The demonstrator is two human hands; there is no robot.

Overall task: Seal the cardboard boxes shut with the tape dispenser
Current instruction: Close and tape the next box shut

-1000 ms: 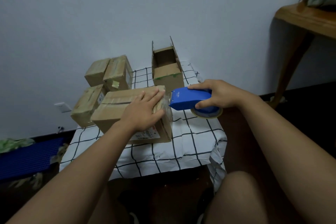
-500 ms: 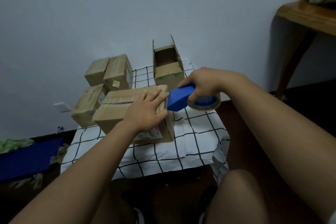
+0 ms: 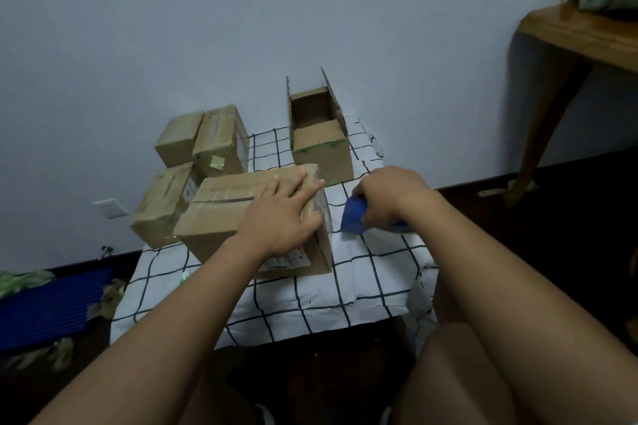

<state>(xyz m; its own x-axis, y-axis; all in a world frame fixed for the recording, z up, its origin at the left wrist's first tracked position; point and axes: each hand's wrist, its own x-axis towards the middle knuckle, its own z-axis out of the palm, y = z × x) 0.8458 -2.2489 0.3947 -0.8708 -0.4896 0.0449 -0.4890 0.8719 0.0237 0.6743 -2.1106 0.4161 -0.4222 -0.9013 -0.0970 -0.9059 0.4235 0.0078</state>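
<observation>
Head view: left hand (image 3: pixel 280 214) lies flat, fingers straight, pressing the top of the large cardboard box (image 3: pixel 241 217) at table centre. At its three o'clock, right hand (image 3: pixel 390 195) curls round the blue tape dispenser (image 3: pixel 354 217), low over the checked tablecloth (image 3: pixel 362 272). An open-flapped box (image 3: pixel 319 138) stands at twelve o'clock.

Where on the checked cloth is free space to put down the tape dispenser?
Bare checked cloth lies along the near edge, in front of the large box, and right of it around the tape dispenser. The back left is crowded with three small boxes; the open box fills the back.
</observation>
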